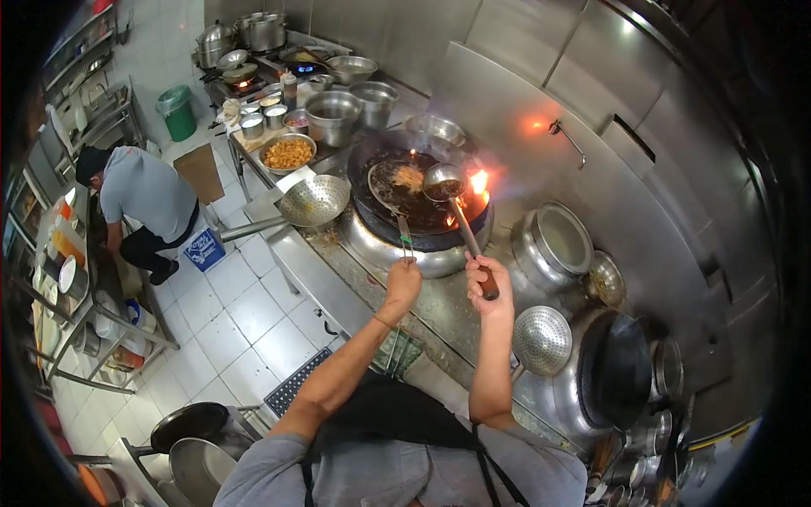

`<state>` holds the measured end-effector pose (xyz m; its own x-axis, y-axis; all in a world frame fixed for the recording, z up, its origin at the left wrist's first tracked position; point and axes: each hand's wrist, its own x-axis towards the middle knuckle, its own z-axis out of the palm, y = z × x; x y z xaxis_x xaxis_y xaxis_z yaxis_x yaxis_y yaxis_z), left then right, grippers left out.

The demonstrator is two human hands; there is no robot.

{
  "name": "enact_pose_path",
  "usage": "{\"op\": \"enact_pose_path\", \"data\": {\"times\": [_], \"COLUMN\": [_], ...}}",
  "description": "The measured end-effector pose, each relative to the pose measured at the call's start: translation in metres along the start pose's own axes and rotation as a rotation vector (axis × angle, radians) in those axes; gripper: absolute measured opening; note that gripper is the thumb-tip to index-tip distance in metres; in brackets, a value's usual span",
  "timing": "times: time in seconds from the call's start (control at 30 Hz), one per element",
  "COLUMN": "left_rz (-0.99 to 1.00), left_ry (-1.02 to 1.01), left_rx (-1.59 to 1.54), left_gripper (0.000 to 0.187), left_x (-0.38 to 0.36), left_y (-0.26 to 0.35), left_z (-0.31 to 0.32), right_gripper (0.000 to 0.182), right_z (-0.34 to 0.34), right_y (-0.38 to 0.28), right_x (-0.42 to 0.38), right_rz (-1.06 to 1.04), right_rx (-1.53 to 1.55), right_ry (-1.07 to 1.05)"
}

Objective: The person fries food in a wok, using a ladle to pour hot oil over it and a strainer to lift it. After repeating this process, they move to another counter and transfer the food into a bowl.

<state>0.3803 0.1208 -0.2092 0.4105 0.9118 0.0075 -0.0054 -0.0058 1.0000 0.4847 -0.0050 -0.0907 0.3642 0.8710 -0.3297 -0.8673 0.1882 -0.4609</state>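
Observation:
My left hand [403,283] is closed around the handle of a skimmer [403,225], which has a green band. The skimmer's round rim lies in dark oil inside a large black wok [369,221]. Golden food [409,177] floats in the bubbling oil. A ladle [445,181] with a wooden grip is held in my right hand [491,286], its bowl over the right side of the wok and holding dark liquid. Flames [480,182] rise at the wok's right edge, close to the ladle.
A perforated strainer [314,201] rests left of the wok, near a bowl of orange-brown pieces [288,153]. Another perforated ladle [542,340] and a second wok [627,372] are at right. A person [148,190] bends at the left shelves. Pots [334,114] stand behind.

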Motion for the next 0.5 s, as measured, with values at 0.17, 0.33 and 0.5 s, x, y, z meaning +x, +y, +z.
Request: {"op": "enact_pose_path", "data": {"times": [0.17, 0.33, 0.5], "left_rz": [-0.149, -0.194, -0.191], "left_ry": [-0.128, -0.178, -0.147], "left_rx": [-0.164, -0.2, -0.223], "left_gripper": [0.025, 0.017, 0.016], "left_x": [-0.008, -0.003, -0.012], "left_y": [0.027, 0.022, 0.036], "left_z": [-0.01, -0.011, -0.014], "right_gripper": [0.019, 0.006, 0.006], "right_z": [0.016, 0.032, 0.029], "right_y": [0.011, 0.024, 0.029], "right_x": [0.021, 0.031, 0.031], "right_rz": [-0.085, -0.265, -0.41], "right_rx": [-0.143, -0.592, -0.884], "right_ry": [-0.03, 0.013, 0.065]}}
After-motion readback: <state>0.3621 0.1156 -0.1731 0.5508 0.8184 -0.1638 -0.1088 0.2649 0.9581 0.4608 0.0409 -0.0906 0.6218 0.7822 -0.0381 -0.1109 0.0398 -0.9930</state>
